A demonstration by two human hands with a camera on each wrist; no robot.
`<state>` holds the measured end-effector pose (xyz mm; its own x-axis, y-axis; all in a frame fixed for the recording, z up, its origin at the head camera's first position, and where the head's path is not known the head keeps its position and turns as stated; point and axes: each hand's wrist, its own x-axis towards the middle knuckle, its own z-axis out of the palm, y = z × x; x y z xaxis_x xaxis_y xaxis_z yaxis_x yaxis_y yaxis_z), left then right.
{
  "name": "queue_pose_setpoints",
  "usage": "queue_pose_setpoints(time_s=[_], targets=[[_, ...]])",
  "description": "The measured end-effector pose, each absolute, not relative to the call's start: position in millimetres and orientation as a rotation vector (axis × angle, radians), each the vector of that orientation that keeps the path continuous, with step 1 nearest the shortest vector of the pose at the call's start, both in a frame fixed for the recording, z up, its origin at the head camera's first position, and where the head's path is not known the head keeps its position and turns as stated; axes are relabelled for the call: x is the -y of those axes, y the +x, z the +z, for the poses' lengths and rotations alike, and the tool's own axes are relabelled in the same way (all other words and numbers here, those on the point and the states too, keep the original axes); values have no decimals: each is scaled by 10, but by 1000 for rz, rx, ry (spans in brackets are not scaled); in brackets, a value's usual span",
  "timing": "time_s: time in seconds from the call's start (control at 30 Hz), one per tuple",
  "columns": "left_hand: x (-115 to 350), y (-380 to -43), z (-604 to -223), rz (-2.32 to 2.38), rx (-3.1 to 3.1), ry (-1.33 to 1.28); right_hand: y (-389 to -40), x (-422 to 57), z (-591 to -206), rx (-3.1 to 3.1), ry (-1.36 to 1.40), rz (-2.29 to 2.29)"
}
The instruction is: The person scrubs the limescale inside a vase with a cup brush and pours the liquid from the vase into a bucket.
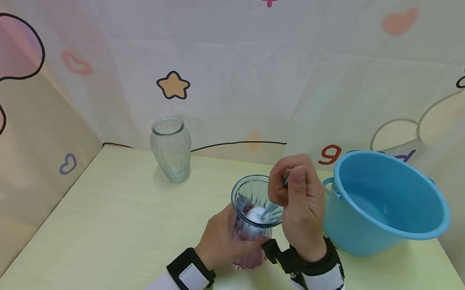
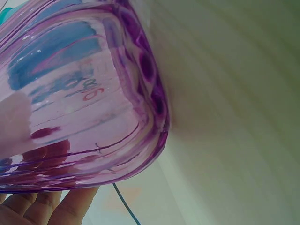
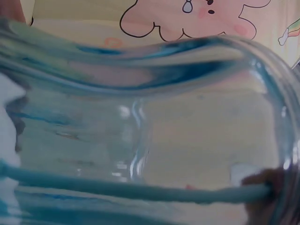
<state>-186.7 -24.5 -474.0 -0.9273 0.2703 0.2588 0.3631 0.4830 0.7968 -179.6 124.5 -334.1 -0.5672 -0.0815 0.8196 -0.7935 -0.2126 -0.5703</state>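
My left hand [image 1: 222, 242] grips the lower body of a ribbed glass vase [image 1: 246, 230], tinted blue at its rim and purple at its base. In the left wrist view its fingers [image 2: 70, 206] curl round the far side of the glass. Over the rim, my right hand [image 1: 303, 205] holds the thin teal handle of a cleaning brush [image 3: 140, 189]. The brush's white, sponge-like head sits inside the vase; its exact shape is blurred through the glass. The vase leans slightly, and whether its base touches the table is hard to tell.
A second, clear ribbed vase [image 1: 170, 154] stands at the back left of the pale wooden table [image 1: 107, 226]. To the right, close to my right hand, is a light blue bucket [image 1: 360, 237]. A printed cloth [image 1: 230, 72] hangs behind the table.
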Motion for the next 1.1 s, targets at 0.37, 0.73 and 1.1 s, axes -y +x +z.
queue_pose_setpoints(time_s=[0.37,0.73,1.1], targets=[[250,-1876,-4760,-1492,2662,-537,-1795,-1251,-3347,1818,978,1798],[260,-1878,-4750,-1528,2658,-539,-1776,-1214,-3336,1991,937,1738],[270,-1881,-4743,-1514,2659,-562,-1759,-1186,-3340,2129,951,1656]])
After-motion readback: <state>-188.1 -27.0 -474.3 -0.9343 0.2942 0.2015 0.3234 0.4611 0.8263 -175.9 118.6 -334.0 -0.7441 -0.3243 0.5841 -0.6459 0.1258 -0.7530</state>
